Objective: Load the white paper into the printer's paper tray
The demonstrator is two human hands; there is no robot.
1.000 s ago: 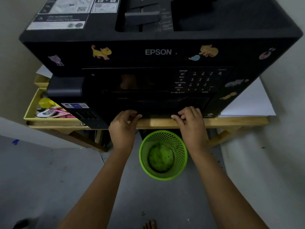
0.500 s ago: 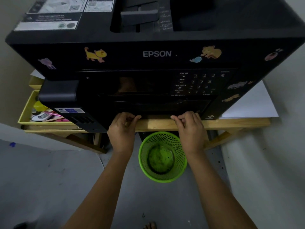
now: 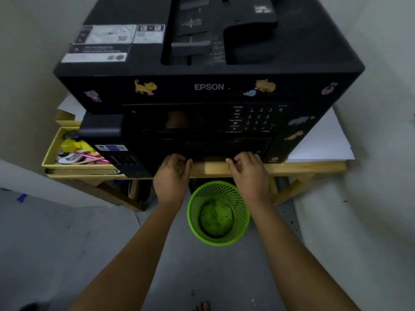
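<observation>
A black Epson printer (image 3: pixel 208 86) with cat stickers stands on a wooden table (image 3: pixel 292 168). My left hand (image 3: pixel 173 176) and my right hand (image 3: pixel 249 173) are both at the bottom front edge of the printer, fingers curled against the dark front of the paper tray (image 3: pixel 211 151). The tray front sits flush in the printer body. A stack of white paper (image 3: pixel 323 142) lies on the table to the right, partly under the printer.
A green mesh bin (image 3: pixel 217 214) stands on the floor under the table, between my forearms. A yellow tray (image 3: pixel 51 153) with pens and small items sits left of the printer. Walls close in on both sides. A bare toe (image 3: pixel 202 306) shows at the bottom.
The view has tilted up and back, showing more of the printer's top. Both hands stay at the tray front, fingers curled slightly tighter.
</observation>
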